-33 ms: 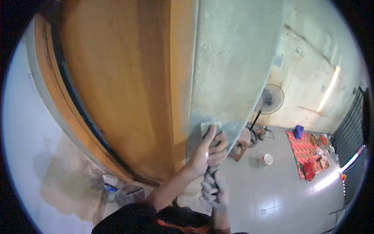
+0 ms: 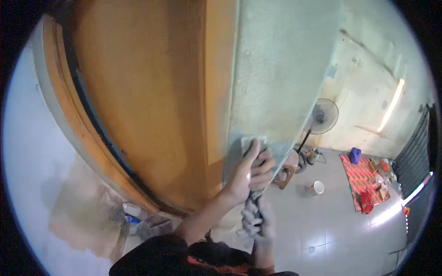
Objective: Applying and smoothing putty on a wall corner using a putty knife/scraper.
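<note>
A flat hand tool with a pale rectangular head (image 2: 253, 139) lies against the pale green wall strip (image 2: 281, 69), beside the orange door frame (image 2: 215, 92). My left hand (image 2: 251, 174) is closed around it just below the head, thumb pointing up along it. Lower down, my right hand (image 2: 258, 221), whitened with dust, grips the tool's dark handle (image 2: 254, 195). Fingers cover most of the tool, so its exact kind cannot be made out. A greyer patch (image 2: 235, 146) of wall surrounds the head.
Right of the wall's edge are a brown stool (image 2: 286, 177), a standing fan (image 2: 324, 116) and a white bucket (image 2: 317, 187) on the tiled floor. Beyond lies a red patterned mat (image 2: 357, 177) with assorted items. At lower left, containers (image 2: 133, 210) stand by the door frame.
Both hands and the tool have slid slightly up the wall. The whole view has shifted a little; the grips look the same.
</note>
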### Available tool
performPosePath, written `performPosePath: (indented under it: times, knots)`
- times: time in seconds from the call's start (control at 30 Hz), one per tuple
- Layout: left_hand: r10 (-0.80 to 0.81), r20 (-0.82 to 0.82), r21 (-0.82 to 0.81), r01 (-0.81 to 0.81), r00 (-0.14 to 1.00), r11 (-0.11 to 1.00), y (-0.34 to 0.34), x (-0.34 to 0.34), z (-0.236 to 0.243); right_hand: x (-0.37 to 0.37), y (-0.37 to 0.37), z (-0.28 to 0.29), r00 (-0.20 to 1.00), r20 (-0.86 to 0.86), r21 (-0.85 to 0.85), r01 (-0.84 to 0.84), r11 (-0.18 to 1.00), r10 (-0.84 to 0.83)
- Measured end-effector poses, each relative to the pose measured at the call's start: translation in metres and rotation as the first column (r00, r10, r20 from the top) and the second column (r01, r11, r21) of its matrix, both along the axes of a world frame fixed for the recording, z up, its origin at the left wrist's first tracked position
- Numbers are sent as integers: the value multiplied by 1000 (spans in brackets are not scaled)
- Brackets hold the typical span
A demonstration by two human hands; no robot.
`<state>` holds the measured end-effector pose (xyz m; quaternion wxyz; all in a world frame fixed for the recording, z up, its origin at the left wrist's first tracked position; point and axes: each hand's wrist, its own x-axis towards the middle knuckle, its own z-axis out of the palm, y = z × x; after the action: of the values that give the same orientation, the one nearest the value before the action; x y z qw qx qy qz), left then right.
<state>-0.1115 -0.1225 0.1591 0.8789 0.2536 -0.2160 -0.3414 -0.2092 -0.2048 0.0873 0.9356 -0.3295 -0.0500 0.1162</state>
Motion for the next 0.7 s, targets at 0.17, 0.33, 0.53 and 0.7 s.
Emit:
performPosePath:
  times: [0.17,0.33,0.53,0.7]
  knots:
    - [-47,-35,-43,45,998,998,5,-2,10,-8,7,17,999,33,30,-39,999,38]
    - [-98,37,-20,99,994,995,-3,2,4,-7,1,2,990,-135,268,72,961,-36]
    - [-65,92,-29,68,994,997,-8,-7,21,-26,5,34,898,-330,-62,287,956,-291]
    - [-66,-53,14,67,996,998,7,-6,2,-18,10,-6,993,-38,244,115,963,-110]
